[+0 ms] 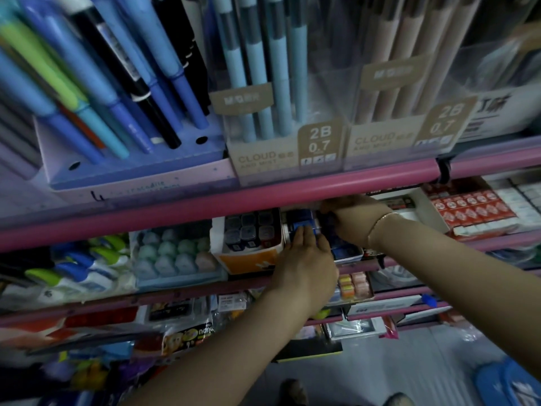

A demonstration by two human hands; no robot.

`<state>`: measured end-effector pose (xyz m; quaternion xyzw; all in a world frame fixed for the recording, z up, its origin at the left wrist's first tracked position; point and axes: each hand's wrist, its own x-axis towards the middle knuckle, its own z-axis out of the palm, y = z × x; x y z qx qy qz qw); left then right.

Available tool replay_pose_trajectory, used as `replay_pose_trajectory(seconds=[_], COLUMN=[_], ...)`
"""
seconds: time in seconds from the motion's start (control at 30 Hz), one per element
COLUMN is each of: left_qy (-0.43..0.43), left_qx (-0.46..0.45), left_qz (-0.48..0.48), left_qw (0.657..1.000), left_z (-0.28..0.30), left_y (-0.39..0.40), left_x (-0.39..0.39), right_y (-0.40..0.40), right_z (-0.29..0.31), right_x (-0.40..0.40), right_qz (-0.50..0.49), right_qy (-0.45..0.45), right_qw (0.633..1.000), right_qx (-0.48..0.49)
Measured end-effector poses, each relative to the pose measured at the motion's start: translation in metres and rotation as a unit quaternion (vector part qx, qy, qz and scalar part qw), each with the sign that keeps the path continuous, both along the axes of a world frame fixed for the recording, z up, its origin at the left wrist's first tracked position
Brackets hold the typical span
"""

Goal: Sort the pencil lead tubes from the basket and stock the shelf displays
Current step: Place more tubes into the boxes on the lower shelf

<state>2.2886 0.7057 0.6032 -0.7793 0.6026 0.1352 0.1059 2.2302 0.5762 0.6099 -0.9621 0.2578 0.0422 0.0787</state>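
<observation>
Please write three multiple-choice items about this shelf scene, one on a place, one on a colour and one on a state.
1. Where are both hands working?
A. on the top pen rack
B. in the display box under the pink rail
C. on the floor

2. What colour are the small tubes at the left hand?
A. blue
B. red
C. yellow

3. How does the left hand lie?
A. clenched in a fist
B. hanging idle
C. fingers fairly straight against the tubes

Answers:
1 B: left hand and right hand reach into the display box below the pink rail.
2 A: the tubes look blue.
3 C: its fingers reach forward onto them.
</observation>
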Motion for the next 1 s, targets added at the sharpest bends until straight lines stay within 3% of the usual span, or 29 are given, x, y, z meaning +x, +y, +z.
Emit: replay_pose_trajectory(seconds=[0.13, 0.23, 0.43, 0.57, 0.67, 1.0], left_qy=[-0.110, -0.140, -0.062, -0.088, -0.077, -0.058], left_qx=[0.041, 0.087, 0.189, 0.196, 0.186, 0.162], left_qz=[-0.033, -0.053, -0.009, -0.059, -0.053, -0.055], left_qw=[0.993, 0.985, 0.980, 0.975, 0.978, 0.984], left_z=[0.021, 0.037, 0.053, 0.057, 0.054, 0.046], left_y=[-0.014, -0.027, -0.053, -0.058, -0.060, -0.057], left_x=[0.002, 0.012, 0.029, 0.033, 0.037, 0.047], right_y=[0.015, 0.019, 0.018, 0.007, -0.001, -0.004], right_z=[-0.001, -0.009, -0.015, -0.008, -0.007, -0.009], right_x=[-0.023, -0.035, -0.048, -0.044, -0.035, -0.032], right_qz=[0.064, 0.089, 0.100, 0.106, 0.132, 0.124], right_qy=[0.036, 0.053, 0.022, 0.044, 0.065, 0.087], right_qw=[0.991, 0.986, 0.991, 0.991, 0.984, 0.985], right_qx=[-0.114, -0.128, -0.085, -0.067, -0.100, -0.084])
